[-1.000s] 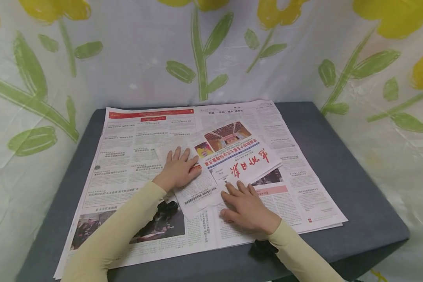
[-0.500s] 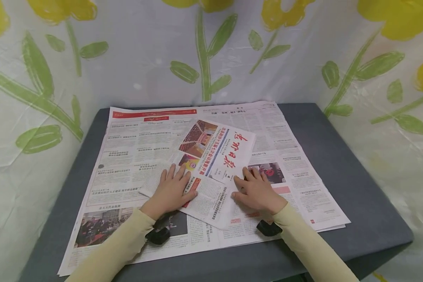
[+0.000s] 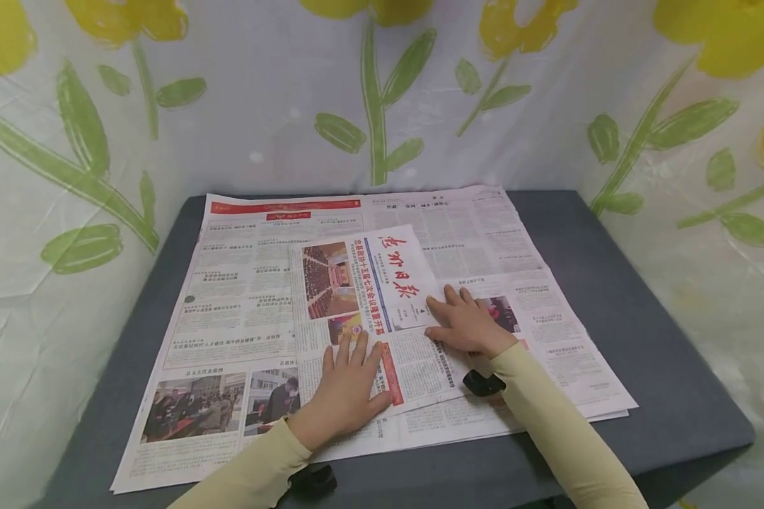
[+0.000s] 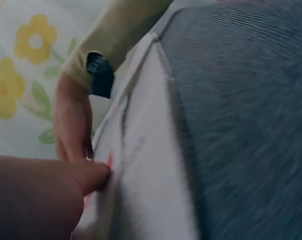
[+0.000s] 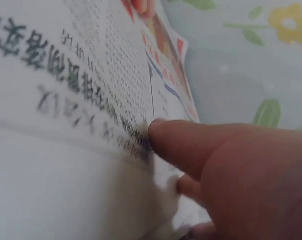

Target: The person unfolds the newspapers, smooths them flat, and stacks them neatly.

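Note:
A small folded newspaper (image 3: 375,283) with a red masthead and a hall photo lies flat on larger open newspaper sheets (image 3: 229,283). My left hand (image 3: 345,389) rests on its near left part, fingers spread and pointing away from me. My right hand (image 3: 467,322) touches its right edge beside the masthead, with the fingers nearly straight. In the right wrist view, the right thumb (image 5: 176,142) presses on the printed page (image 5: 81,90). The left wrist view shows the left thumb (image 4: 93,175) on the paper, the right hand (image 4: 73,120) beyond it.
The large sheets cover most of a dark grey table (image 3: 643,353), their near edge close to the table's front edge. A white curtain (image 3: 267,106) with yellow flowers and green leaves encloses the back and sides. Black wrist devices (image 3: 484,383) sit under both wrists.
The folded newspaper has turned counterclockwise, its masthead swinging left and away. My left hand has come nearer to me with it, while the right hand has moved slightly away along its edge.

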{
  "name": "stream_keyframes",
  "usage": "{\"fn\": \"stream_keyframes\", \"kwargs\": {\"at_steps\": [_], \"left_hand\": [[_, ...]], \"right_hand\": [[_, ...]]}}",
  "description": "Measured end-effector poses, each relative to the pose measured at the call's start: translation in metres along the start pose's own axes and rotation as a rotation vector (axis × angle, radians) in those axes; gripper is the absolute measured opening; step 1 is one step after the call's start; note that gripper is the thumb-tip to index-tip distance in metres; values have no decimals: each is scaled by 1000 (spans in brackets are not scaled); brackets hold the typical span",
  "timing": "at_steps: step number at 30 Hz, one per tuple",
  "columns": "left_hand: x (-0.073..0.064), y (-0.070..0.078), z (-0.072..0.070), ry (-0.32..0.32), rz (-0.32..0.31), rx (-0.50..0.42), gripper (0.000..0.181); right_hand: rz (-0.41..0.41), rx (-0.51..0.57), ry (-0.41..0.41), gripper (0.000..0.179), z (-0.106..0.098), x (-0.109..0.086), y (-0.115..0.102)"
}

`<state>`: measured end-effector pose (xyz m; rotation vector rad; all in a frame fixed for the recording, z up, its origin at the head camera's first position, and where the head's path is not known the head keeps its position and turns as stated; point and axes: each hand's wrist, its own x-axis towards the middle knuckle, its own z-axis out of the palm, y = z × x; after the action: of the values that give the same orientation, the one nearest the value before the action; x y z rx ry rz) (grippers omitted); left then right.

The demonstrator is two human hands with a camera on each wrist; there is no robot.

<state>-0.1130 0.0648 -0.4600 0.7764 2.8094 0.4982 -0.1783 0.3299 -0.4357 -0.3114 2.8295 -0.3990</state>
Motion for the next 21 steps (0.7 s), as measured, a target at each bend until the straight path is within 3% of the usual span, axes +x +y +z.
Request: {"fn": "stream_keyframes", "kwargs": {"at_steps": [5, 9, 15, 18, 21], "left_hand": [[10, -8, 6, 3, 39, -4, 80], [31, -28, -1, -18, 81, -7, 79], [55, -54, -13, -14, 93, -42, 77], [62, -53, -16, -33, 69, -55, 77], [69, -38, -15, -34, 24, -56, 78]], "right_hand": [[-80, 122, 53, 74, 9, -4, 13], [-107, 224, 112, 73, 13, -5, 20], [-134, 256, 191, 65, 16, -4, 25], [-135, 274, 215, 62, 17, -4, 26], [-121, 286, 229, 61, 18, -4, 28]]}}
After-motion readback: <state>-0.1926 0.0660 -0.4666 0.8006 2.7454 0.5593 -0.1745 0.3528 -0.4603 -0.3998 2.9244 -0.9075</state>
